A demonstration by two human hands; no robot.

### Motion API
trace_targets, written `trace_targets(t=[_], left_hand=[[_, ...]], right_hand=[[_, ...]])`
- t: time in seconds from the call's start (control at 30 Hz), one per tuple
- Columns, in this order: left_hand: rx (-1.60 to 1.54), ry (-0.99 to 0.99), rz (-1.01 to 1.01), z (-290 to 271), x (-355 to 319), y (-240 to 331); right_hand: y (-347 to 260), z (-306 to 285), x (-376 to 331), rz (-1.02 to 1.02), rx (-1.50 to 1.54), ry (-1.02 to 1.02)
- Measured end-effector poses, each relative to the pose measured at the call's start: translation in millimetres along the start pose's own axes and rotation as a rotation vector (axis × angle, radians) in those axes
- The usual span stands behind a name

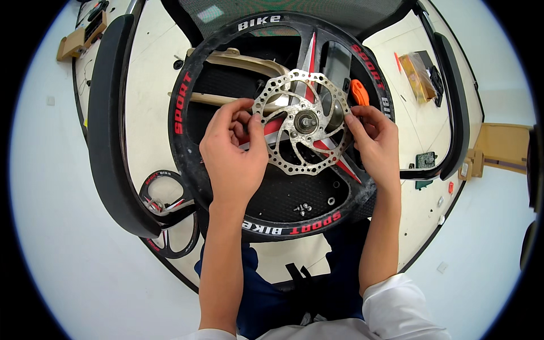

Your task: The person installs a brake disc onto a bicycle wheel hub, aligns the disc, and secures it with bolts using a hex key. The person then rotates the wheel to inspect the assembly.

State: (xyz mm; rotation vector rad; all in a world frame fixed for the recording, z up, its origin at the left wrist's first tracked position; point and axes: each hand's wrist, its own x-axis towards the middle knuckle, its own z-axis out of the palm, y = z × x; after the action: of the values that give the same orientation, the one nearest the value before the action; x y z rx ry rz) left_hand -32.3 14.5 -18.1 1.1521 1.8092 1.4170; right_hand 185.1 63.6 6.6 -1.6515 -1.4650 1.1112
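Note:
A silver brake disc (pixel 292 158) with a perforated, scalloped rim lies over the hub (pixel 306 122) of a black three-spoke wheel (pixel 199 187). My left hand (pixel 237 144) pinches the disc's left rim between thumb and fingers. At the opposite edge, my right hand (pixel 375 139) grips the rim the same way. Whether the disc sits flush on the hub cannot be made out. Red and white patterns mark the spokes. Beneath the wheel is a black chair seat (pixel 272 195), on which several small bolts (pixel 304 209) and a nut (pixel 331 201) show through the lower opening.
A beige frame part (pixel 249 59) and an orange-handled tool (pixel 359 92) lie by the wheel's upper half. Armrests (pixel 107 124) flank the seat. Smaller wheels (pixel 164 190) are at the lower left. Cardboard boxes (pixel 71 45) and a yellow package (pixel 416 77) lie on the floor.

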Motion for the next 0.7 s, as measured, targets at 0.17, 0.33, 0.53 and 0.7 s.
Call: trace_targets(t=[0.17, 0.33, 0.53, 0.7], left_hand=[[-0.016, -0.010, 0.003, 0, 0, 0], [-0.038, 0.017, 0.000, -4, 0, -1], [0.217, -0.256, 0.022, -36, -35, 38], [0.363, -0.861, -0.021, -28, -61, 11]], right_hand=[[4, 1, 3, 0.010, 0.033, -0.002], [-1, -4, 3, 0.024, 0.072, 0.040], [10, -33, 9, -0.061, 0.379, 0.053], [4, -28, 5, -0.068, 0.356, 0.050]])
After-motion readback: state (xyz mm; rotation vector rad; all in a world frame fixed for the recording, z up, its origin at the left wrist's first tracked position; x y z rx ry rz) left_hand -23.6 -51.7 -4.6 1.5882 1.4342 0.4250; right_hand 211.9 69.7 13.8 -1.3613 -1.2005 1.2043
